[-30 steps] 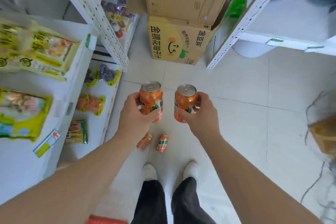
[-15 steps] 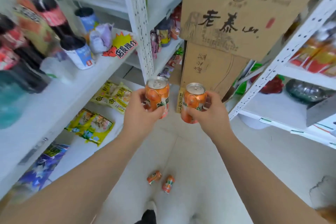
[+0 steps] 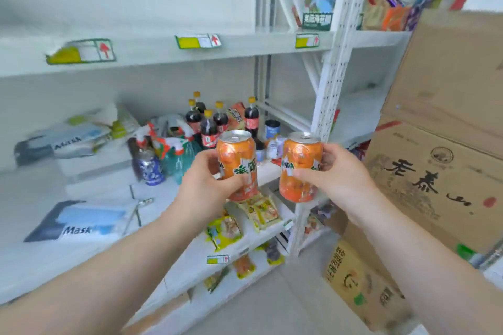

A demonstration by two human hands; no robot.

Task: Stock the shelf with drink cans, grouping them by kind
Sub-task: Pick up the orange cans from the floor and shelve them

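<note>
We face a white shop shelf (image 3: pixel 163 53) with yellow price tags (image 3: pixel 197 41) clipped to its front edge and a perforated post (image 3: pixel 332 76) at its right end. On the board below, dark cola bottles (image 3: pixel 209 130) with yellow caps stand in a cluster at the back, a blue can (image 3: pixel 148 168) stands upright to their left, and mask packs (image 3: pixel 81 221) lie flat nearer us. Yellow snack packets (image 3: pixel 261 209) lie on a lower board, under our hands. Brown boxes (image 3: pixel 441 166) are stacked at the right, on the pale floor (image 3: pixel 285 302). Our left hand (image 3: pixel 201 190) grips the left can (image 3: pixel 236 160), an orange soda can, with the fingers (image 3: pixel 209 159) curled round its side and the thumb across its label. Our right hand (image 3: pixel 337 174) grips the right can (image 3: pixel 300 166), of the same orange kind, in the same way. Both cans are upright, tops closed, side by side but apart, held in the air in front of the bottles and not resting on any board.
</note>
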